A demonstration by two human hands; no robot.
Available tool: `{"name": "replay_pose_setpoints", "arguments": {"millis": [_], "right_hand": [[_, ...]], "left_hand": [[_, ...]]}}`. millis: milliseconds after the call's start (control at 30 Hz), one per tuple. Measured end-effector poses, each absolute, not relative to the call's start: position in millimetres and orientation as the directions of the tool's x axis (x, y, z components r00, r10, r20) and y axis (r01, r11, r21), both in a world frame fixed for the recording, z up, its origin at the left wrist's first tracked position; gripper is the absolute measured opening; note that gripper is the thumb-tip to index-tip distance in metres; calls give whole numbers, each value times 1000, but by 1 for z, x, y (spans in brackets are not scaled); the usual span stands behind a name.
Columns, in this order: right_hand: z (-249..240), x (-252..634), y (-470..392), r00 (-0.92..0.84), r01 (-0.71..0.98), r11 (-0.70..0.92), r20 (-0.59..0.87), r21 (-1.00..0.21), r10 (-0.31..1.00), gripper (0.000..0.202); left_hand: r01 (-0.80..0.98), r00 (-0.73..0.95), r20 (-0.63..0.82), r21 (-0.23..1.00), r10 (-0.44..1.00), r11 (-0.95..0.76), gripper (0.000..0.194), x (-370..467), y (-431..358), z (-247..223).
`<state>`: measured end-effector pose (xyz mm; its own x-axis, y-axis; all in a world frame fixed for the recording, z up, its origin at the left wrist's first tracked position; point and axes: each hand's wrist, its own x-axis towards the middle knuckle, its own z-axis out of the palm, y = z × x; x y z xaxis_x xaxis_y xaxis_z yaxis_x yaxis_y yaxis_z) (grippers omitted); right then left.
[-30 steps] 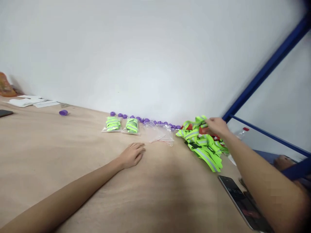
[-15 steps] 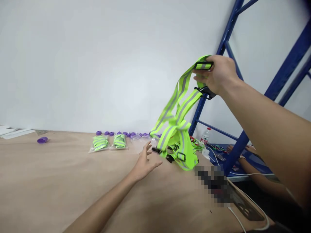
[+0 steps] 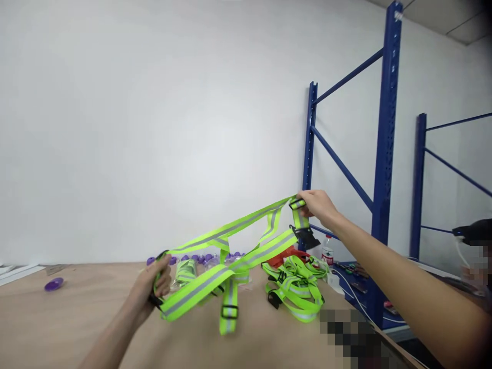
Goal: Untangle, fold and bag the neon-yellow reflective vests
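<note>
Reflective strap harness (image 3: 251, 257): stretched between your hands, above table (image 3: 96, 312). Your left hand (image 3: 154, 282): fingers curled closed around harness's left end. Your right hand (image 3: 317, 207): fingers pinching right end, near black buckle (image 3: 307, 237). Strap pile (image 3: 298, 287): on table, right of harness. Bottle (image 3: 328, 251): behind pile. Purple cap (image 3: 54, 284): table's left side.

The left hand (image 3: 154, 281) and the right hand (image 3: 318, 206) are bare — with slim fingers (image 3: 164, 277). The left arm (image 3: 115, 328) and the right arm (image 3: 400, 282) are bare and smooth too — thin at the wrists (image 3: 335, 219) and fatter farther back
</note>
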<state>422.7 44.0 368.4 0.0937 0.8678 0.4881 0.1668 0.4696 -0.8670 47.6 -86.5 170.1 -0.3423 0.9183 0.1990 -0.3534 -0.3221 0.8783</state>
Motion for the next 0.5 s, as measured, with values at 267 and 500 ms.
{"name": "replay_pose_setpoints", "arguments": {"millis": [267,500], "right_hand": [[294,437,62,-96,77,321,313,-944,945,13],[254,448,59,-405,71,227,180,-971,896,24]], "left_hand": [[227,-87,192,959,978,-168,33,-31,-129,231],[205,224,-46,979,974,-1,35,-63,-146,247]]}}
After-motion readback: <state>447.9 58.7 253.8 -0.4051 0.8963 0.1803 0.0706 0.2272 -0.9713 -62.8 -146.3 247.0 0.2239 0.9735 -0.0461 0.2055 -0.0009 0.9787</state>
